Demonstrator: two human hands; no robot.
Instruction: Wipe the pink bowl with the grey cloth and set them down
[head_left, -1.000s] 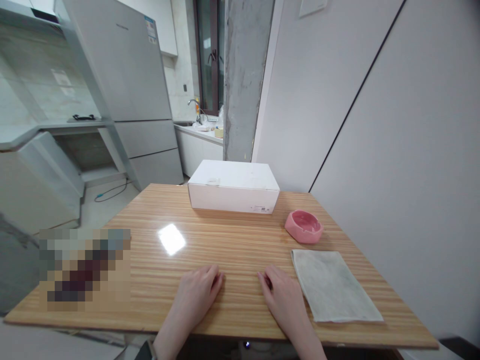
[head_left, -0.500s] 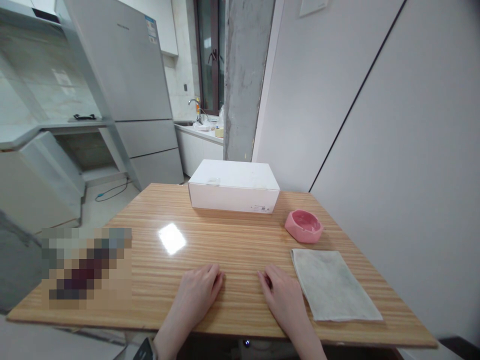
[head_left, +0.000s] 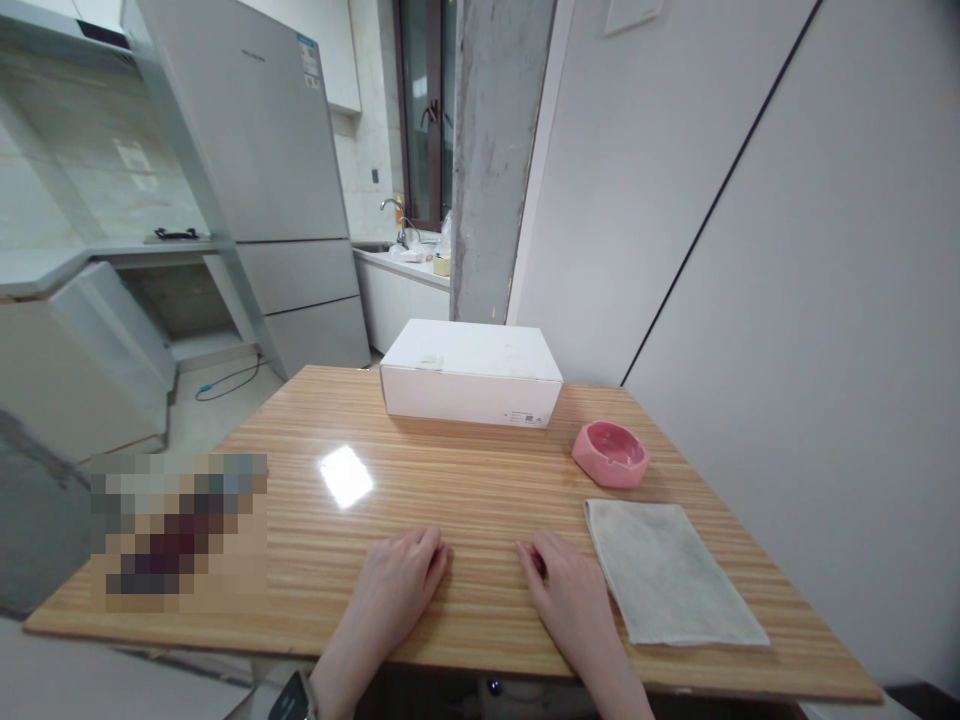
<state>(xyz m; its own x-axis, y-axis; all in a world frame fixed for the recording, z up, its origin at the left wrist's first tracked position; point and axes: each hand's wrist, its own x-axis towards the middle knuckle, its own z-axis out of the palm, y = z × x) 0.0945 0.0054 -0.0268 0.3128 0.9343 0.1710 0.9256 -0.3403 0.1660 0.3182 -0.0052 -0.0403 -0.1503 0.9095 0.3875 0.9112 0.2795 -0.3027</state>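
Observation:
Both of my hands rest on the wooden table (head_left: 450,480) near its front edge, with a gap between them. My left hand (head_left: 405,572) is closed in a loose fist, knuckles up, and nothing shows in it. A dark watch (head_left: 294,697) is on that wrist. Loosely curled too, my right hand (head_left: 562,580) lies just left of a folded grey-green cloth (head_left: 671,570), and I see nothing in its fingers. Beyond the cloth sits a pink faceted bowl (head_left: 610,455), which looks like an ashtray.
A white cardboard box (head_left: 472,393) stands at the table's far side. At the left, a blurred-out dark object (head_left: 172,545) lies on the table. A plain wall (head_left: 787,330) runs along the right. Behind are a fridge (head_left: 247,150) and a sink counter.
The whole view has shifted very slightly to the left. My hands and the things on the table stay in the same places.

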